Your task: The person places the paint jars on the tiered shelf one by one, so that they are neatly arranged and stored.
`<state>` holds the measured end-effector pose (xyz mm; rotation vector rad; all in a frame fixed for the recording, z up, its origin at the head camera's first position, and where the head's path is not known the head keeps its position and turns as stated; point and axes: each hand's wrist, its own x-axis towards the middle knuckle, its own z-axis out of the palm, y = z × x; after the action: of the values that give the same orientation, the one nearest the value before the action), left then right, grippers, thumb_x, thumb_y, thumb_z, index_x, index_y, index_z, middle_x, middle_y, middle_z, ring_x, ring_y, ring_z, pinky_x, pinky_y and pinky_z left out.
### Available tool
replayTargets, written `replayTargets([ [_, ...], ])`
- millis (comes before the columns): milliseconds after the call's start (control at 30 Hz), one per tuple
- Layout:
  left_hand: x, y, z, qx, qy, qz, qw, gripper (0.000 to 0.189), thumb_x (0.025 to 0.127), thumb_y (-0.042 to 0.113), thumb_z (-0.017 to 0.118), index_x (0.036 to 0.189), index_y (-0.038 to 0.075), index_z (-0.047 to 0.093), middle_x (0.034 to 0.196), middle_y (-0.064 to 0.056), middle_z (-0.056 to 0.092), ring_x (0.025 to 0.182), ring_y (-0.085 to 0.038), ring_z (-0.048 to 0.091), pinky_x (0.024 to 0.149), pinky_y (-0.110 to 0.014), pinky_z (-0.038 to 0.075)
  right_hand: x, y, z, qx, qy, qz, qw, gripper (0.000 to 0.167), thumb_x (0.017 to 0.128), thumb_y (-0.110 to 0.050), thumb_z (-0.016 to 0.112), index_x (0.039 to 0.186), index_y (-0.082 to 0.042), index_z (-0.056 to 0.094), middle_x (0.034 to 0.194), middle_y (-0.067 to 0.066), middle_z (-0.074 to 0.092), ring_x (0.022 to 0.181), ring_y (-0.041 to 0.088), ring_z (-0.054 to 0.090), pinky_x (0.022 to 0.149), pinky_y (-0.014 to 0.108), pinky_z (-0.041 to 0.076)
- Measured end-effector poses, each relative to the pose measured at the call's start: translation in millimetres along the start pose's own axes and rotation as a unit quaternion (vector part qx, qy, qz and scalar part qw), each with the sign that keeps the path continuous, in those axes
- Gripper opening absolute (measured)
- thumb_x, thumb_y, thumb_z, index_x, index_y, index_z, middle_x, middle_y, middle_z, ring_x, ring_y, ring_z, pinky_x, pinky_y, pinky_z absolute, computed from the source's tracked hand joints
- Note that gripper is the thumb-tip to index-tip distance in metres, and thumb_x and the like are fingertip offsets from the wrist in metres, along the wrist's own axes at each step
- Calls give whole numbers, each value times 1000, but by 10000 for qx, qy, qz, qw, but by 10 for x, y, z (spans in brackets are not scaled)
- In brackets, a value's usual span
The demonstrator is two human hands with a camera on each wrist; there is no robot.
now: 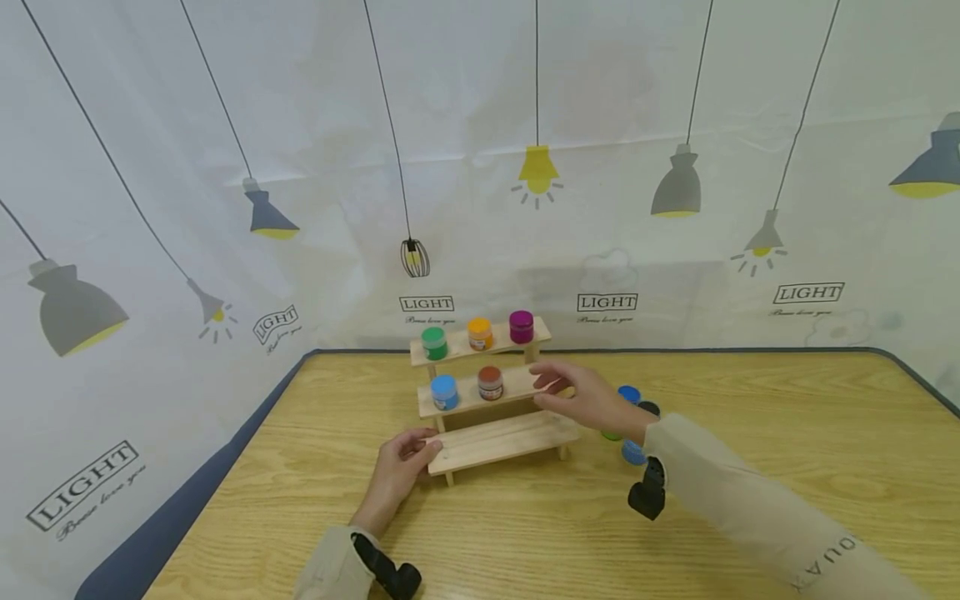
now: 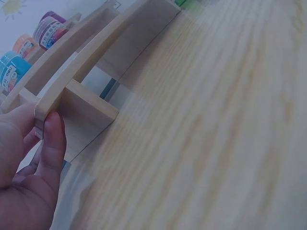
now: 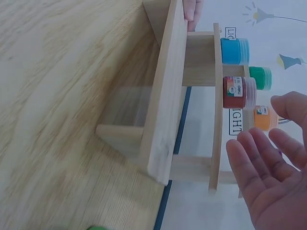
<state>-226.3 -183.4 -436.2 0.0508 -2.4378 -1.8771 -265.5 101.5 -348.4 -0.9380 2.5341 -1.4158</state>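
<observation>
A three-tier wooden display stand [image 1: 504, 442] stands on the table. My left hand [image 1: 399, 468] pinches the left end of its lowest board, thumb on top and a finger underneath in the left wrist view. My right hand [image 1: 581, 395] hovers by the right end of the middle board, fingers spread and holding nothing. On that board sit a light blue paint jar [image 1: 444, 392] and a reddish-brown paint jar [image 3: 234, 92]. The top board carries a green jar [image 1: 433, 342], an orange jar [image 1: 480, 334] and a purple jar [image 1: 521, 327]. Bare wood shows along the lowest board.
Several more jars stand on the table right of the stand, partly behind my right wrist, among them a dark blue jar [image 1: 628, 394] and a lighter blue jar [image 1: 633, 452]. Behind the table [image 1: 787, 450] hangs a white backdrop [image 1: 480, 100] printed with lamps.
</observation>
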Motion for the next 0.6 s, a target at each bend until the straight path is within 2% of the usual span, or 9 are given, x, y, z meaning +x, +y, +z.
replayTargets([
  [167, 4, -3, 5, -11, 1, -29, 10000, 30, 84, 19, 62, 107, 0, 60, 78, -4, 57, 59, -12, 51, 53, -25, 45, -185, 65, -133, -194, 18, 23, 9998, 41, 89, -17, 55, 123, 1, 46, 108, 16, 54, 95, 26, 53, 75, 34, 47],
  [600, 1, -3, 3, 34, 13, -50, 10000, 31, 83, 21, 63, 107, 1, 61, 78, -4, 58, 60, -13, 52, 54, -25, 45, -548, 394, -465, -657, 657, 250, 9954, 35, 88, -16, 56, 118, 1, 50, 105, 17, 56, 88, 25, 56, 69, 30, 47],
])
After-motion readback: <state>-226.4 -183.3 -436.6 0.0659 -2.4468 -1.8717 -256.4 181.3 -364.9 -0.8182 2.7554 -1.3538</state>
